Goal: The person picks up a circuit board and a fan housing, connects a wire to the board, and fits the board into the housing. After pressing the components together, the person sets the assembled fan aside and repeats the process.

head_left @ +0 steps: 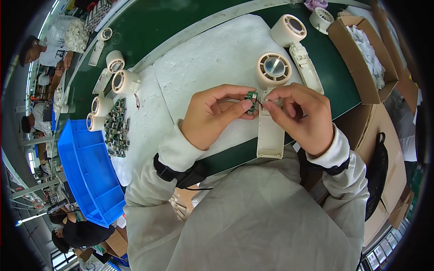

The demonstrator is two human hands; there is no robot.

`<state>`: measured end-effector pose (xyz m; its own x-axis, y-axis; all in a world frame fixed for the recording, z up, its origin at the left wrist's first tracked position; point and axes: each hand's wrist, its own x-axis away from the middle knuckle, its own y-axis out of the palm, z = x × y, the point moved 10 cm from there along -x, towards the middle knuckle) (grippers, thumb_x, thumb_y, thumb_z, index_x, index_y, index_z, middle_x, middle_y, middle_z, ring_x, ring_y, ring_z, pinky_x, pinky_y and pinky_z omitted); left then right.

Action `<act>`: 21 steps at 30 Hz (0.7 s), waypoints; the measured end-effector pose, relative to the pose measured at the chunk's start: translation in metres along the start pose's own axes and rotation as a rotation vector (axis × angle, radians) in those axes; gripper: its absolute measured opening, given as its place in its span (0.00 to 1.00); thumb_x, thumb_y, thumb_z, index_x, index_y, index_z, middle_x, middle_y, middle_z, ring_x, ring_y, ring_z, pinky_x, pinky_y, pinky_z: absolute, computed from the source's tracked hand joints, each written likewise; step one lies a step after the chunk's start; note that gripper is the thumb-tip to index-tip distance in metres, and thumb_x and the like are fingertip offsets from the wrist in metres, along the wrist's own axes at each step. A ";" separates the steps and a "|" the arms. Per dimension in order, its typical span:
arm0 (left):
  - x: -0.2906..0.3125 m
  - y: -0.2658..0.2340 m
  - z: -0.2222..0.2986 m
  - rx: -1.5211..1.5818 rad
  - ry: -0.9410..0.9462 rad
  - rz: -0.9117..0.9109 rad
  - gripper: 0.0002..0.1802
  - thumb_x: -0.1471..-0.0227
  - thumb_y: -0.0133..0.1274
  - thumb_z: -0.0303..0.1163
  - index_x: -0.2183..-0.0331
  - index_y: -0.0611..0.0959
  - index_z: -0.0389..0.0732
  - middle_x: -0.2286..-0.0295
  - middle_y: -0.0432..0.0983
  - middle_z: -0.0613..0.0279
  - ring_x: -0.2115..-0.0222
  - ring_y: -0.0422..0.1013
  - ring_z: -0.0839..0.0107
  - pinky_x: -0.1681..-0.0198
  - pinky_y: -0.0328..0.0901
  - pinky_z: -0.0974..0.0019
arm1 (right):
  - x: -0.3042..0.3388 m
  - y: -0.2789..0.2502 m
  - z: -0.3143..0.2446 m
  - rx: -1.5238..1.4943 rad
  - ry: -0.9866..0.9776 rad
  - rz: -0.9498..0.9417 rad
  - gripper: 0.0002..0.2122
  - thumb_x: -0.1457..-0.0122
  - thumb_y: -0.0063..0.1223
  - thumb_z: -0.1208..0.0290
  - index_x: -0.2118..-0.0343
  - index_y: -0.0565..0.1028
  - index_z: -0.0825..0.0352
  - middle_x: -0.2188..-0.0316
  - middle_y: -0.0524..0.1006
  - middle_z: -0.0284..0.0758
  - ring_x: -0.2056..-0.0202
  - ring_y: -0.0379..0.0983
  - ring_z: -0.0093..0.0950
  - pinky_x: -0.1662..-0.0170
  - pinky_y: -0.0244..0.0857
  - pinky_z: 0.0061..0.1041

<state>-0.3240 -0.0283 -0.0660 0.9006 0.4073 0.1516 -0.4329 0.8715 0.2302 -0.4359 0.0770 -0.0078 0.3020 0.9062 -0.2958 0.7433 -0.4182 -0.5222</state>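
A small green circuit board (251, 96) is pinched between the thumb and fingers of my left hand (214, 113). Close beside it, my right hand (305, 113) has thumb and forefinger pressed together on a thin dark wire (259, 103) that runs to the board. Under both hands lies a cream handheld fan housing: its round head (274, 67) points away from me, and its open handle shell (270, 137) reaches toward me over the table edge. The wire's far end is hidden by my fingers.
White foam sheet (203, 49) covers the green table. A pile of circuit boards (116, 128) and a blue divided bin (86, 167) are at left, near several fan heads (124, 82). Another fan housing (306, 65) and a cardboard box (357, 67) stand right. Co-workers sit far left.
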 end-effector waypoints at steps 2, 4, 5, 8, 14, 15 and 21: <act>0.001 0.001 0.000 -0.005 0.002 -0.001 0.16 0.39 0.56 0.21 0.49 0.79 0.29 0.57 0.79 0.53 0.55 0.78 0.65 0.52 0.77 0.62 | 0.002 0.001 0.007 -0.017 0.083 0.007 0.09 0.48 0.68 0.79 0.62 0.83 0.68 0.82 0.67 0.28 0.82 0.60 0.17 0.79 0.54 0.21; 0.001 0.003 0.003 -0.012 0.018 0.006 0.16 0.38 0.55 0.22 0.50 0.79 0.28 0.57 0.80 0.52 0.57 0.79 0.65 0.52 0.76 0.63 | 0.002 0.003 0.003 -0.009 0.024 -0.008 0.09 0.48 0.68 0.79 0.63 0.83 0.68 0.82 0.67 0.29 0.82 0.60 0.17 0.78 0.55 0.21; 0.001 0.003 0.004 -0.015 0.025 0.009 0.15 0.38 0.55 0.22 0.50 0.79 0.28 0.57 0.80 0.51 0.58 0.79 0.65 0.52 0.76 0.63 | 0.003 0.005 -0.002 -0.002 -0.035 -0.023 0.09 0.48 0.68 0.79 0.63 0.83 0.67 0.82 0.67 0.29 0.82 0.60 0.17 0.78 0.55 0.20; 0.001 0.004 0.006 -0.028 0.035 0.008 0.15 0.38 0.55 0.22 0.50 0.79 0.28 0.57 0.80 0.52 0.57 0.79 0.65 0.51 0.76 0.63 | 0.001 0.005 -0.007 -0.011 -0.091 -0.026 0.08 0.47 0.68 0.79 0.64 0.83 0.67 0.81 0.68 0.29 0.81 0.61 0.17 0.78 0.55 0.20; 0.006 0.004 0.014 -0.102 0.121 0.043 0.15 0.38 0.54 0.21 0.50 0.80 0.30 0.57 0.80 0.54 0.56 0.79 0.65 0.51 0.76 0.64 | 0.000 -0.001 -0.006 -0.056 -0.040 0.056 0.07 0.47 0.68 0.79 0.64 0.84 0.66 0.76 0.71 0.30 0.78 0.64 0.18 0.77 0.57 0.21; 0.006 0.004 0.016 -0.115 0.150 0.046 0.15 0.38 0.54 0.21 0.50 0.81 0.31 0.58 0.80 0.54 0.56 0.79 0.66 0.51 0.75 0.64 | 0.000 -0.001 -0.006 -0.053 -0.045 0.056 0.07 0.47 0.68 0.79 0.64 0.84 0.66 0.76 0.71 0.30 0.78 0.64 0.18 0.77 0.57 0.21; 0.010 0.008 0.040 -0.460 0.384 0.040 0.16 0.42 0.57 0.18 0.51 0.84 0.36 0.61 0.81 0.55 0.61 0.80 0.67 0.57 0.74 0.68 | -0.003 -0.010 -0.009 0.062 -0.114 0.153 0.07 0.48 0.68 0.79 0.66 0.84 0.67 0.73 0.74 0.31 0.71 0.71 0.25 0.69 0.65 0.23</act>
<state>-0.3201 -0.0280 -0.0245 0.8704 0.4372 -0.2265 -0.4831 0.8471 -0.2213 -0.4388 0.0789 0.0052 0.3366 0.8201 -0.4627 0.6546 -0.5570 -0.5112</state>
